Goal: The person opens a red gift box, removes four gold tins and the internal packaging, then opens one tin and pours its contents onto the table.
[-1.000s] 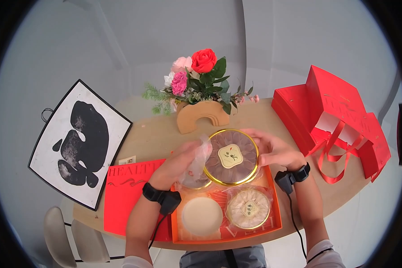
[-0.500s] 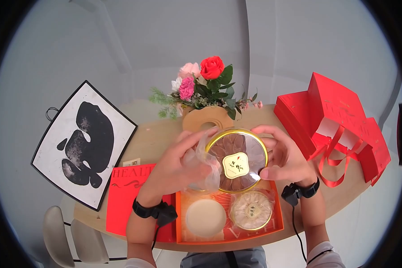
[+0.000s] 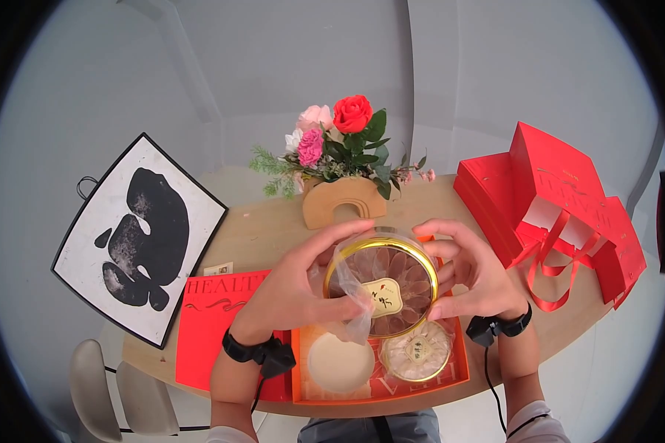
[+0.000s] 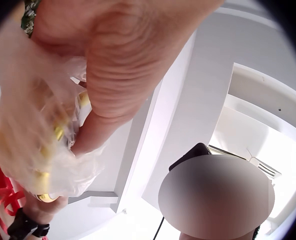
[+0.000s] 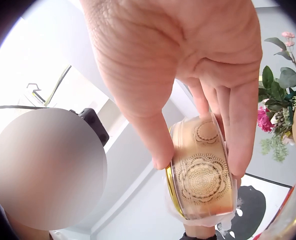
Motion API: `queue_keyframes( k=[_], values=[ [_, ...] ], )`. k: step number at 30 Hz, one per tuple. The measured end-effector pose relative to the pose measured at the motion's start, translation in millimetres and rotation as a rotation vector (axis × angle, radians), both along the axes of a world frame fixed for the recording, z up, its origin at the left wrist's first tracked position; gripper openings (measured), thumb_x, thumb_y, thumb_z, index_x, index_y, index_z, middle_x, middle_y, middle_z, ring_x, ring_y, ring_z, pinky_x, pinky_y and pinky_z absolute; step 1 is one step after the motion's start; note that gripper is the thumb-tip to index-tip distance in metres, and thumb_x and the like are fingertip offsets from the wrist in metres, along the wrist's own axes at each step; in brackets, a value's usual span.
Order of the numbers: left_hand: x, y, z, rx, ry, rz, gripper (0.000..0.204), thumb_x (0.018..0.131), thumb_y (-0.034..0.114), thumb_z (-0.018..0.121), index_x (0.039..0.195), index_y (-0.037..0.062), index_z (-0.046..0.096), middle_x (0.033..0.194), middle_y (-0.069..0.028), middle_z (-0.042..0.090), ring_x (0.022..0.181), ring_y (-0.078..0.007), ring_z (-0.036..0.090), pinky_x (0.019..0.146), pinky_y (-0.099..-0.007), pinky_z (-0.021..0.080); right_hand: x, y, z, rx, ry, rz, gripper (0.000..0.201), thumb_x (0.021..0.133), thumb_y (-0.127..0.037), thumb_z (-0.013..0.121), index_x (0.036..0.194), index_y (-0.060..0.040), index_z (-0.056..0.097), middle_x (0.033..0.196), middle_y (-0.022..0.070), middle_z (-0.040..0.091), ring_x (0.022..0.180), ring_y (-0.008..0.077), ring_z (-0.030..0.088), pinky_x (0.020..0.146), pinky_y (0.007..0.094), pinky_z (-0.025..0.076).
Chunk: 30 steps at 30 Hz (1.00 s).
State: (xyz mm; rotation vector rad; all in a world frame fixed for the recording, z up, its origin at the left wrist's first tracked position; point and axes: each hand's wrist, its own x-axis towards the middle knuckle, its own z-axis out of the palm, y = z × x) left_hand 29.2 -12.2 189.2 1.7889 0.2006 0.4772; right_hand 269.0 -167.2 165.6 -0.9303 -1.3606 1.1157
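A round box with a clear, gold-rimmed lid [image 3: 410, 288] is held up between both hands. Dark petal-shaped pieces and a cream label show through the lid. My left hand [image 3: 303, 277] grips its left side along with a thin clear plastic bag [image 3: 351, 277], the thumb lying over the bag in front of the lid. In the left wrist view the crumpled bag [image 4: 33, 120] hides most of the box. My right hand [image 3: 480, 277] holds the right side. In the right wrist view the thumb is at the gold rim, fingers on the base, and the patterned side wall [image 5: 203, 175] faces the camera.
Below the hands sits an open orange gift box [image 3: 462, 362] with a round recess [image 3: 340, 363] and a second wrapped round box [image 3: 419, 351]. A red lid [image 3: 207, 332] and a black-and-white bag [image 3: 144, 236] are left, flowers [image 3: 347, 140] behind, red bags [image 3: 554, 199] right.
The round box first shifted right and down, then back left and lower. The plastic bag and left thumb now overlap the left part of its lid and label.
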Motion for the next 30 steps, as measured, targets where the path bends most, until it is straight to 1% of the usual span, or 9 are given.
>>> queue_keyframes(
  k=[7, 9, 11, 14, 18, 20, 23, 26, 30],
  values=[
    [7.3, -7.0, -7.6, -0.093, -0.04, 0.136, 0.089, 0.072, 0.013, 0.089, 0.146, 0.0024, 0.041, 0.14, -0.0133, 0.052, 0.131, -0.0229, 0.05, 0.108, -0.0364, 0.043, -6.6, -6.5, 7.8, -0.099, -0.015, -0.049, 0.095, 0.07, 0.006, 0.086, 0.148, -0.0057, 0.034, 0.134, 0.0155, 0.061, 0.104, 0.0243, 0.072, 0.086, 0.0349, 0.06],
    [8.9, -9.5, -10.3, -0.043, -0.054, 0.225, 0.085, 0.07, 0.009, 0.088, 0.143, 0.0023, 0.044, 0.135, -0.012, 0.053, 0.127, -0.0234, 0.051, 0.106, -0.0368, 0.043, -7.8, -4.6, 3.2, -0.021, -0.103, -0.065, 0.087, 0.077, 0.01, 0.078, 0.149, -0.0096, 0.033, 0.132, 0.0125, 0.058, 0.103, 0.0217, 0.072, 0.082, 0.0315, 0.062],
    [7.5, -13.9, -10.4, 0.502, 0.03, 0.56, 0.076, 0.069, 0.017, 0.09, 0.132, 0.0035, 0.05, 0.125, -0.0105, 0.054, 0.117, -0.0223, 0.052, 0.096, -0.0375, 0.046, -7.1, -1.7, 0.2, -0.017, -0.108, -0.091, 0.086, 0.077, 0.01, 0.077, 0.149, -0.0104, 0.034, 0.131, 0.0113, 0.058, 0.104, 0.0212, 0.071, 0.081, 0.0308, 0.062],
    [7.9, -19.5, -10.6, 0.724, -0.042, 0.631, 0.069, 0.067, 0.022, 0.092, 0.122, 0.0037, 0.055, 0.115, -0.0104, 0.053, 0.107, -0.024, 0.052, 0.088, -0.0376, 0.046, -10.0, -0.8, 3.2, -0.026, -0.089, -0.129, 0.086, 0.077, 0.011, 0.075, 0.149, -0.0119, 0.035, 0.129, 0.0092, 0.059, 0.105, 0.0202, 0.071, 0.08, 0.0292, 0.061],
    [11.7, -17.2, -15.2, 1.06, -0.125, 0.568, 0.063, 0.072, 0.03, 0.087, 0.122, 0.0045, 0.059, 0.119, -0.0121, 0.055, 0.112, -0.0297, 0.051, 0.095, -0.0405, 0.042, -16.8, -1.7, 6.3, -0.069, 0.006, -0.144, 0.092, 0.076, 0.013, 0.074, 0.154, -0.0134, 0.031, 0.127, 0.0083, 0.059, 0.104, 0.0187, 0.071, 0.079, 0.0276, 0.061],
    [15.5, -19.4, -10.6, 1.252, -0.094, 0.512, 0.057, 0.083, 0.039, 0.075, 0.129, 0.0066, 0.06, 0.13, -0.011, 0.056, 0.119, -0.0318, 0.049, 0.104, -0.0454, 0.034, -20.2, -3.1, 11.4, -0.095, 0.035, -0.134, 0.096, 0.076, 0.013, 0.073, 0.156, -0.0142, 0.028, 0.127, 0.0084, 0.058, 0.101, 0.0177, 0.071, 0.078, 0.0273, 0.061],
    [18.4, -27.2, -11.4, 1.301, -0.063, 0.494, 0.056, 0.09, 0.042, 0.064, 0.139, 0.0142, 0.058, 0.142, -0.0074, 0.054, 0.126, -0.0279, 0.047, 0.104, -0.0489, 0.03, -19.6, -4.7, 11.9, -0.132, 0.062, -0.121, 0.103, 0.076, 0.015, 0.071, 0.16, -0.0152, 0.021, 0.127, 0.0085, 0.058, 0.095, 0.0158, 0.071, 0.078, 0.027, 0.06],
    [21.7, -32.6, -14.5, 1.403, -0.053, 0.448, 0.051, 0.094, 0.043, 0.057, 0.135, 0.0136, 0.062, 0.145, -0.0074, 0.053, 0.126, -0.0288, 0.045, 0.107, -0.0481, 0.029, -19.5, -4.3, 9.3, -0.149, 0.093, -0.097, 0.106, 0.077, 0.017, 0.069, 0.162, -0.0156, 0.015, 0.127, 0.0089, 0.058, 0.09, 0.0142, 0.07, 0.078, 0.0272, 0.06],
    [27.0, -41.1, -20.5, 1.486, -0.065, 0.401, 0.047, 0.092, 0.04, 0.059, 0.134, 0.019, 0.064, 0.147, -0.0057, 0.053, 0.125, -0.0272, 0.046, 0.106, -0.0474, 0.029, -16.4, 0.5, 2.2, -0.13, 0.094, -0.025, 0.107, 0.079, 0.018, 0.066, 0.164, -0.0159, 0.01, 0.132, 0.0119, 0.058, 0.093, 0.0138, 0.069, 0.079, 0.0286, 0.06]
  ],
)
